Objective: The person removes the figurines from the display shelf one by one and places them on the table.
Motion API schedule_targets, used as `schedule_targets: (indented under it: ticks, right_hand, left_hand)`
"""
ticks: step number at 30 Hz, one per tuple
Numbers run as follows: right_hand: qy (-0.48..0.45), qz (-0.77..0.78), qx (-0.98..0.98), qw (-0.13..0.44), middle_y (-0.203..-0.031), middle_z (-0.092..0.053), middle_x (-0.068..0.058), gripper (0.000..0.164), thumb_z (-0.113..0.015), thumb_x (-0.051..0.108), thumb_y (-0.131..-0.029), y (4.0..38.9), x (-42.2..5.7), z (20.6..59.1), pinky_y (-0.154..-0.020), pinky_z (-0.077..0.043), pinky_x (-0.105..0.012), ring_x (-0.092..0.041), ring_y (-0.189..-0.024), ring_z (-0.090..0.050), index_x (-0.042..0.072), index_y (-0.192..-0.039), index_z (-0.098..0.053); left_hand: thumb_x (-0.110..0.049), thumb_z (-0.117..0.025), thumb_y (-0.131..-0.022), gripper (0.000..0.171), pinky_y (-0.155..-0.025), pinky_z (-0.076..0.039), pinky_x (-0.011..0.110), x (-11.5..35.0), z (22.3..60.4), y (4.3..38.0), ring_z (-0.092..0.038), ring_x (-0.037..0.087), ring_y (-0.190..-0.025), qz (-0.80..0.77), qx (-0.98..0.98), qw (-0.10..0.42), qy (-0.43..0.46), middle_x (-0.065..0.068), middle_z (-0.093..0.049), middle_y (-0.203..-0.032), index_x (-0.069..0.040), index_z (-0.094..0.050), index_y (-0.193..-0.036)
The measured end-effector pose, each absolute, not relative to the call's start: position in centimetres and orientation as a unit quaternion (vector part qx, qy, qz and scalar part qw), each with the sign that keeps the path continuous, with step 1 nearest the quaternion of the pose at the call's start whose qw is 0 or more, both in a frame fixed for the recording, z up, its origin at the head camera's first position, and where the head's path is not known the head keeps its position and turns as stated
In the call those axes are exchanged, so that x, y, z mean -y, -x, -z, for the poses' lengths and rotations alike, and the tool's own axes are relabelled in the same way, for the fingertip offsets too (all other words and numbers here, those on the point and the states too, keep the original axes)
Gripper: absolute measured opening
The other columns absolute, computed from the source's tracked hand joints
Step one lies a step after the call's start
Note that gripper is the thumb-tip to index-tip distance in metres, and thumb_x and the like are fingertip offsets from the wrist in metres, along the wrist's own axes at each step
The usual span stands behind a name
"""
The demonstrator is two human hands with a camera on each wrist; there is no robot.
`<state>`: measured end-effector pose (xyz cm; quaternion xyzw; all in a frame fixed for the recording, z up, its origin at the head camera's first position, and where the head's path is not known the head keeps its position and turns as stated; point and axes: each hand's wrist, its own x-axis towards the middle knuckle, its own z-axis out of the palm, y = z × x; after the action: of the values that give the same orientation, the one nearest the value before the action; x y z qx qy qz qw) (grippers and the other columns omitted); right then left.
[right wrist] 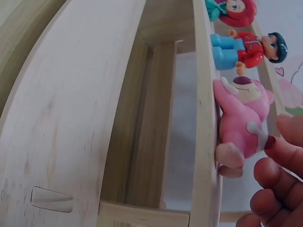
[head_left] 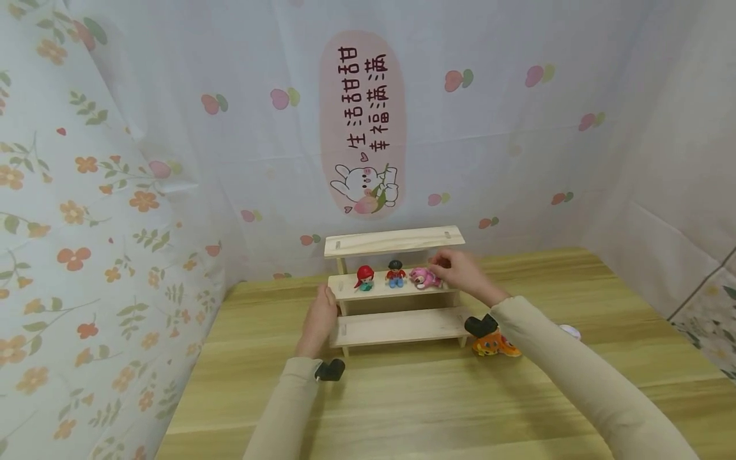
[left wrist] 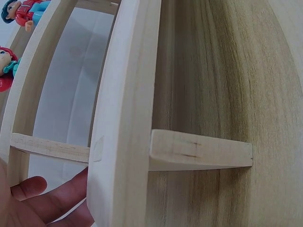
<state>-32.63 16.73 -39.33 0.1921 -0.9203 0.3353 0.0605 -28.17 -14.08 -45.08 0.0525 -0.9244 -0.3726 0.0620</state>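
A small three-step wooden stand [head_left: 397,327] stands on the table against the cloth backdrop. Along its middle step are a red-haired figure in green [head_left: 365,278], a dark-haired figure in a red jacket and blue trousers [right wrist: 251,51], and a pink bear [right wrist: 244,118]. My left hand [head_left: 319,319] rests at the stand's left end, its fingers [left wrist: 61,196] reaching behind the lowest step's board. At the bear's rear, my right hand [head_left: 462,275] touches a dark red tip with one fingertip. Its thumb is apart from the bear, and the other fingers are loosely bent.
An orange toy [head_left: 496,345] lies by the stand's right front foot, partly covered by the right wrist's strap. Farther right, a white rounded item [head_left: 570,331] shows beyond the sleeve. The top step [head_left: 394,241] overhangs behind the figures. Printed cloth [head_left: 247,160] hangs at the back.
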Motion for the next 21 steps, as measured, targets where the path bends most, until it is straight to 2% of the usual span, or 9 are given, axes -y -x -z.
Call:
schedule_targets:
  ticks: [8, 13, 19, 21]
  right_hand:
    - [-0.205, -0.324, 0.922, 0.054, -0.076, -0.061, -0.006, 0.011, -0.066, 0.015, -0.09, 32.58, -16.43, 39.42, -0.056, -0.042, -0.027, -0.014, -0.061, -0.049, 0.004, -0.088, -0.062]
    - [-0.207, -0.316, 0.924, 0.059, -0.073, -0.058, -0.005, 0.01, -0.065, 0.013, -0.091, 32.41, -16.35, 39.2, -0.055, -0.039, -0.028, -0.014, -0.06, -0.046, 0.005, -0.087, -0.06]
    - [-0.227, -0.303, 0.923, 0.074, -0.067, -0.051, -0.003, 0.017, -0.065, 0.013, -0.091, 31.98, -16.64, 39.19, -0.055, -0.035, -0.027, -0.014, -0.057, -0.042, 0.007, -0.079, -0.054]
    - [-0.232, -0.31, 0.92, 0.071, -0.066, -0.052, -0.002, 0.018, -0.064, 0.012, -0.091, 31.72, -16.85, 39.32, -0.054, -0.035, -0.026, -0.013, -0.057, -0.044, 0.007, -0.078, -0.053]
  left_hand:
    - [-0.027, -0.023, -0.105, 0.032, -0.075, -0.048, 0.055, 14.0, 45.21, 28.3, -0.062, 0.045, -0.092, 0.38, 0.922, 0.065, -0.046, 0.03, -0.062, -0.096, -0.003, -0.039, -0.119]
    - [-0.028, -0.023, -0.105, 0.032, -0.074, -0.048, 0.056, 14.02, 45.18, 28.32, -0.063, 0.045, -0.091, 0.379, 0.922, 0.069, -0.047, 0.03, -0.062, -0.094, -0.004, -0.04, -0.119]
    - [-0.026, -0.024, -0.105, 0.029, -0.07, -0.048, 0.056, 14.0, 45.12, 28.34, -0.063, 0.045, -0.087, 0.377, 0.922, 0.079, -0.045, 0.03, -0.062, -0.089, -0.004, -0.04, -0.116]
    - [-0.026, -0.024, -0.105, 0.029, -0.07, -0.047, 0.055, 14.03, 45.13, 28.31, -0.063, 0.045, -0.086, 0.375, 0.923, 0.08, -0.044, 0.03, -0.062, -0.088, -0.004, -0.041, -0.115]
